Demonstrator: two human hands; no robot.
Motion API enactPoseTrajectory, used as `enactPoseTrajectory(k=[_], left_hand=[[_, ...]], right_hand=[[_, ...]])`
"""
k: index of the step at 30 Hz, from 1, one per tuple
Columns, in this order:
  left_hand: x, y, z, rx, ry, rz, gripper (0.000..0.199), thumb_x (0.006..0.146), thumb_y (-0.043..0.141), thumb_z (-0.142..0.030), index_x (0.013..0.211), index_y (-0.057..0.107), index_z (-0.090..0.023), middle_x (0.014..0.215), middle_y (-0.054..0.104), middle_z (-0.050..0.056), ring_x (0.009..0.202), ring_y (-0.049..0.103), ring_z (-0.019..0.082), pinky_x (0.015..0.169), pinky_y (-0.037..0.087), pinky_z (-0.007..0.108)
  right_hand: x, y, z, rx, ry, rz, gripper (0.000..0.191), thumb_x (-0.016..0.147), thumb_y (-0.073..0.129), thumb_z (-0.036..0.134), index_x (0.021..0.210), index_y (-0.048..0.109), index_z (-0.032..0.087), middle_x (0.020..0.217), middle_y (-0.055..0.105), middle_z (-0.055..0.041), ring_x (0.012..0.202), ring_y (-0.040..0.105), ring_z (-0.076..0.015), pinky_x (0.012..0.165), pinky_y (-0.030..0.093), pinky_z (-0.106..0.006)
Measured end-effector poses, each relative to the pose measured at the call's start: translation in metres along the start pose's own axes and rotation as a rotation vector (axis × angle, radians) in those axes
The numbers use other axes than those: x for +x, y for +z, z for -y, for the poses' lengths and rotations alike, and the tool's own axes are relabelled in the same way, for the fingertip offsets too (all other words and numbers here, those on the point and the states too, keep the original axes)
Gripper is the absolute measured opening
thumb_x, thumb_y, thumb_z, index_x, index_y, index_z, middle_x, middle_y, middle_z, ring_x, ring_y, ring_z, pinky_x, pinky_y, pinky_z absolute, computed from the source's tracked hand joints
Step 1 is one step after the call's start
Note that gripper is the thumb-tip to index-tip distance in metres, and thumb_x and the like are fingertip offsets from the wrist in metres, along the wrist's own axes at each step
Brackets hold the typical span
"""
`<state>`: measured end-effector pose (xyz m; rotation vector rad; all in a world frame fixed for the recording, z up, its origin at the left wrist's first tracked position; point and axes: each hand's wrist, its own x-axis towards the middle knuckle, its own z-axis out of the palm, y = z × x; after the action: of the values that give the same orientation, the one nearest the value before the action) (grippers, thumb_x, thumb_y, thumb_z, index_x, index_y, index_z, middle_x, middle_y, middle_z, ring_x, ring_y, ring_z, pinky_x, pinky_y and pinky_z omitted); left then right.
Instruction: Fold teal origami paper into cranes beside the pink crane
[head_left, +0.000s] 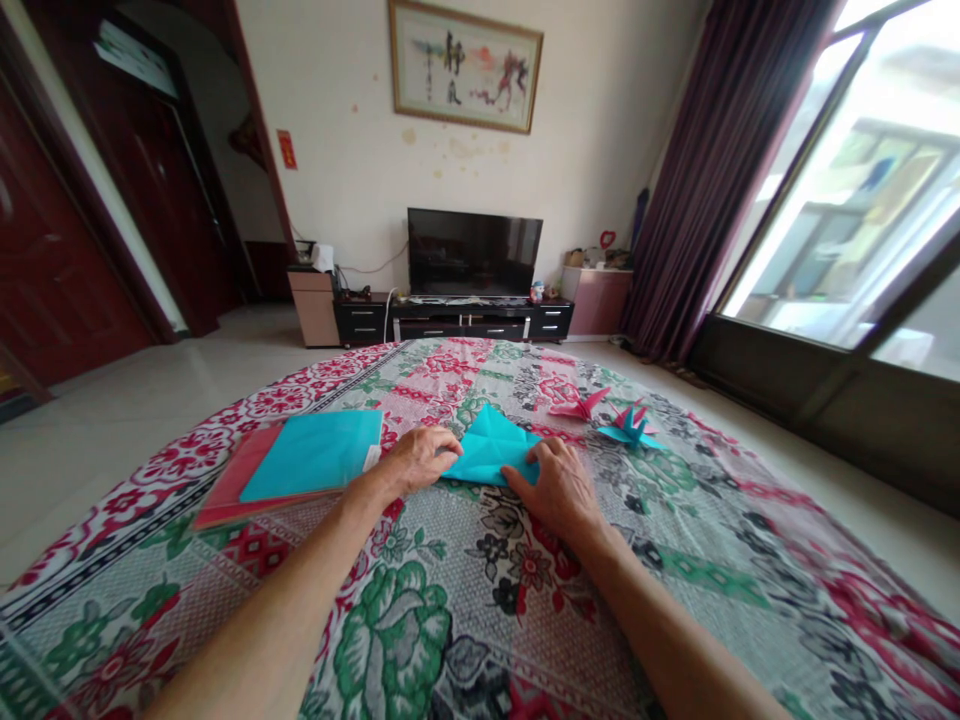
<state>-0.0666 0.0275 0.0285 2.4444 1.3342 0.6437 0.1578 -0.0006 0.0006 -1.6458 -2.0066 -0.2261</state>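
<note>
A blue sheet of origami paper [487,440] with crease lines lies on the patterned tablecloth [405,620], its visible outline coming to a point at the far side. At its left corner, my left hand [421,458] pinches the paper between thumb and fingers. My right hand [559,485] grips the right corner, the thumb on the near edge and the fingers curled over the side. Parts of both corners are hidden under my fingers. Beyond my right hand stand folded paper cranes, a pink one [582,405] and a blue one [632,430], with more pink paper behind the blue.
Left of my left hand lies a stack of blue paper [315,455] over pink paper [229,485], in what looks like clear wrapping. The round table's far edge curves ahead. Past it are a television [475,253] on a low cabinet [457,322] and a large window [847,220] at right.
</note>
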Motion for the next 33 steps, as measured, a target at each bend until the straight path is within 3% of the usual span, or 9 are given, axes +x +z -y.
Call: enactPoseTrajectory(k=[5,9,14,18,25,28,30,31,33], left_hand=[[0.003,0.001,0.000,-0.052,-0.042,0.010,0.030,0.069,0.049,-0.016,0.091,0.069,-0.019,0.082,0.067,0.001,0.072,0.058,0.013,0.067,0.044,0.022],[0.003,0.000,-0.009,-0.097,-0.085,0.102,0.034,0.064,0.047,-0.014,0.089,0.070,-0.016,0.068,0.064,0.000,0.062,0.055,0.012,0.058,0.040,0.022],[0.001,-0.008,-0.023,-0.201,-0.185,0.369,0.040,0.057,0.047,-0.015,0.090,0.071,-0.017,0.059,0.060,-0.002,0.051,0.047,0.009,0.047,0.033,0.020],[-0.001,-0.014,-0.030,-0.309,-0.285,0.517,0.040,0.058,0.051,-0.018,0.093,0.070,-0.018,0.050,0.056,-0.004,0.048,0.047,0.009,0.046,0.033,0.019],[-0.006,-0.013,-0.030,-0.519,-0.291,0.682,0.043,0.061,0.059,-0.023,0.103,0.066,-0.015,0.061,0.065,0.002,0.055,0.057,0.012,0.054,0.046,0.025],[-0.008,-0.020,-0.030,-0.587,-0.303,0.767,0.047,0.064,0.058,-0.023,0.110,0.062,-0.016,0.066,0.066,0.002,0.055,0.059,0.012,0.052,0.047,0.025],[-0.007,-0.028,-0.031,-0.583,-0.294,0.770,0.048,0.067,0.056,-0.025,0.115,0.059,-0.018,0.063,0.065,0.000,0.048,0.056,0.010,0.048,0.045,0.023],[-0.005,-0.031,-0.032,-0.558,-0.274,0.697,0.047,0.069,0.055,-0.026,0.115,0.059,-0.018,0.059,0.063,-0.001,0.044,0.052,0.008,0.046,0.043,0.022],[0.000,-0.032,-0.034,-0.458,-0.227,0.392,0.036,0.074,0.051,-0.030,0.105,0.064,-0.016,0.055,0.059,-0.001,0.041,0.046,0.007,0.045,0.041,0.021]], right_hand=[[0.000,-0.003,-0.002,0.045,-0.041,0.016,0.036,0.077,0.053,0.051,0.083,0.059,0.017,0.088,0.057,-0.0093,0.083,0.053,-0.0222,0.077,0.041,-0.034],[0.004,-0.004,-0.011,0.110,-0.127,0.043,0.033,0.076,0.057,0.048,0.084,0.059,0.016,0.088,0.058,-0.0082,0.084,0.054,-0.0207,0.078,0.043,-0.033],[0.011,-0.002,-0.023,0.220,-0.282,0.094,0.029,0.077,0.060,0.044,0.089,0.061,0.017,0.100,0.058,-0.0081,0.093,0.054,-0.0193,0.084,0.043,-0.033],[0.015,-0.003,-0.027,0.246,-0.330,0.119,0.027,0.075,0.063,0.041,0.091,0.063,0.019,0.112,0.056,-0.0088,0.102,0.052,-0.0210,0.089,0.042,-0.037],[0.014,-0.004,-0.026,0.200,-0.272,0.081,0.029,0.074,0.064,0.040,0.095,0.063,0.020,0.115,0.054,-0.0102,0.107,0.050,-0.0243,0.090,0.042,-0.041],[0.014,-0.003,-0.026,0.231,-0.249,0.101,0.029,0.074,0.064,0.037,0.097,0.063,0.019,0.111,0.056,-0.0105,0.102,0.053,-0.0227,0.086,0.044,-0.037],[0.015,-0.003,-0.025,0.279,-0.268,0.127,0.026,0.075,0.063,0.034,0.096,0.062,0.019,0.108,0.058,-0.0093,0.097,0.056,-0.0202,0.083,0.046,-0.034],[0.015,-0.003,-0.025,0.302,-0.281,0.136,0.025,0.075,0.063,0.033,0.096,0.062,0.019,0.107,0.058,-0.0088,0.095,0.057,-0.0192,0.082,0.046,-0.033],[0.016,-0.004,-0.024,0.341,-0.301,0.136,0.024,0.076,0.062,0.030,0.097,0.062,0.019,0.108,0.058,-0.0085,0.095,0.057,-0.0184,0.081,0.046,-0.032]])
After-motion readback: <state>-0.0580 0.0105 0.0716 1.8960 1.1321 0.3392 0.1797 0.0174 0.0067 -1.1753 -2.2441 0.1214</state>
